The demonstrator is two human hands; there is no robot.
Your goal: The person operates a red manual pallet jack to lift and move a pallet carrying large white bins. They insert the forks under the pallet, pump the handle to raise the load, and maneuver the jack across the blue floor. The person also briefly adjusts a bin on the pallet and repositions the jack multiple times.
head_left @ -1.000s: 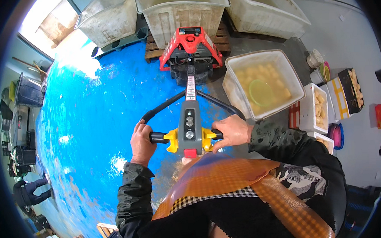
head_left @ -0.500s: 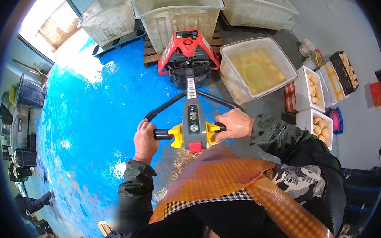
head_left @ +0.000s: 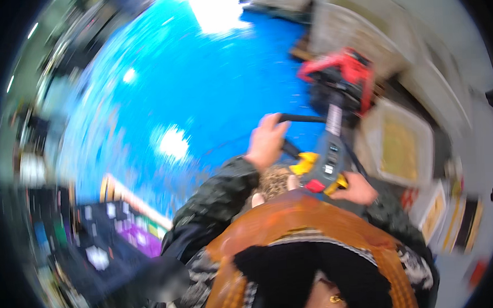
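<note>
A red electric pallet jack (head_left: 358,75) stands ahead and to the right, its grey control head (head_left: 328,158) tilted toward me. My left hand (head_left: 267,142) is closed around the black bar of its handle, left of the yellow lever (head_left: 304,163). On the other side, my right hand (head_left: 358,189) grips the handle next to the second yellow lever (head_left: 337,184). A red button (head_left: 315,185) shows at the near end of the head. Motion blur smears the picture, so finger details are soft.
Large white tubs (head_left: 357,33) stand behind the pallet jack. A pale bin with yellowish contents (head_left: 403,144) is at its right, with white foam boxes (head_left: 433,212) nearer. Dark crates (head_left: 104,243) fill the lower left. The blue floor (head_left: 210,89) is glossy.
My view has swung left, so the pallet jack and bins now appear farther right and tilted. The crates at lower left have come into view. Both hands stay on the handle.
</note>
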